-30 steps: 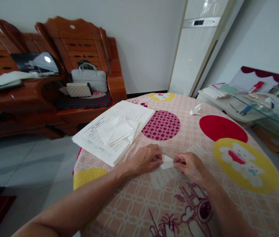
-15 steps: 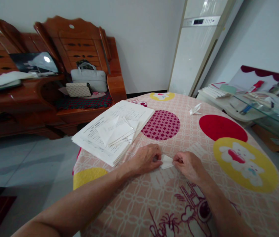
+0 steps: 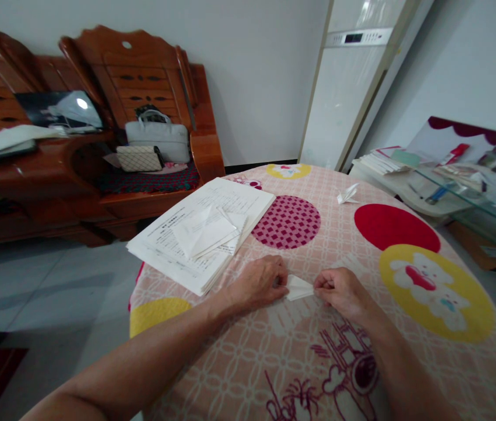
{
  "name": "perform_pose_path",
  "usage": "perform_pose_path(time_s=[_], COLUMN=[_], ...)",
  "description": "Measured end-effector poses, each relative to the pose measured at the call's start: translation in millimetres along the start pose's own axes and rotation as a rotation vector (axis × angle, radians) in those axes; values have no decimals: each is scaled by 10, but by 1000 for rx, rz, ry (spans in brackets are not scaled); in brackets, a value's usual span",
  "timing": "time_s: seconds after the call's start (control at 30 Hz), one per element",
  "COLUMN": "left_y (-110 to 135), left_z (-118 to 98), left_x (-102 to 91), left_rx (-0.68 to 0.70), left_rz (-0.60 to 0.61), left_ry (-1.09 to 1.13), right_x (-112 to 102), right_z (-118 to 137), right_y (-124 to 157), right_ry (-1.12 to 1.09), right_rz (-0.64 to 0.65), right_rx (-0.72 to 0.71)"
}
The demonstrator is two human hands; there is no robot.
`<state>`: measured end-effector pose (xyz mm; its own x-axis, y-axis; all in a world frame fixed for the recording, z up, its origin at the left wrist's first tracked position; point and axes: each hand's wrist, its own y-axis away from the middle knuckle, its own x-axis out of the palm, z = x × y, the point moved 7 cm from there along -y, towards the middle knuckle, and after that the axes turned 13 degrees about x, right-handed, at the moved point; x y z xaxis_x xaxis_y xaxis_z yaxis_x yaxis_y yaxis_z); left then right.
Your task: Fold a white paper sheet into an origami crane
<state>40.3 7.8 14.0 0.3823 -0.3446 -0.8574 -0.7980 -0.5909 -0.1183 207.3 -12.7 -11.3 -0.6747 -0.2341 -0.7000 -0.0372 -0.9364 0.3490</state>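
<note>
A small piece of folded white paper lies low over the patterned tablecloth, between my two hands. My left hand has its fingers closed on the paper's left end. At the paper's pointed right end, my right hand pinches the tip between thumb and forefinger. The ends under my fingertips are hidden. Beyond my left hand, several folded white sheets rest on a stack of printed papers. Farther back on the right stands a small folded paper figure.
Behind the table on the left is a carved wooden chair with a grey bag and a quilted purse on its seat. A tall white cabinet-like unit stands at the back. To the right is a glass shelf with papers and other items.
My right hand has shifted slightly to the right, and more of the folded paper's right point shows. My left hand has stayed in place.
</note>
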Motion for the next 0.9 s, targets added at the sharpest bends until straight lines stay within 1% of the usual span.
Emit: perform_pose_path(time_s=[0.1,0.2,0.4,0.5,0.67,0.8,0.9], left_y=[-1,4,13,15,21,26,24], left_z=[-1,1,-5,-1,6,15,10], left_x=[-3,-9,-1,22,50,60,55], left_rx=[2,-3,-26,-53,-49,-47,-50], left_rz=[-1,-5,-8,-1,-13,-6,2], left_ry=[2,6,6,-7,-13,-28,-36], right_x=[6,19,40,60,101,100,82], right_z=[-36,-8,64,42,3,0,15], right_y=[-10,4,43,53,71,65,61], right_ry=[-49,-87,-50,-68,-127,-108,-46], right_rz=[22,41,11,22,94,111,93], right_rx=[10,7,-6,34,120,105,54])
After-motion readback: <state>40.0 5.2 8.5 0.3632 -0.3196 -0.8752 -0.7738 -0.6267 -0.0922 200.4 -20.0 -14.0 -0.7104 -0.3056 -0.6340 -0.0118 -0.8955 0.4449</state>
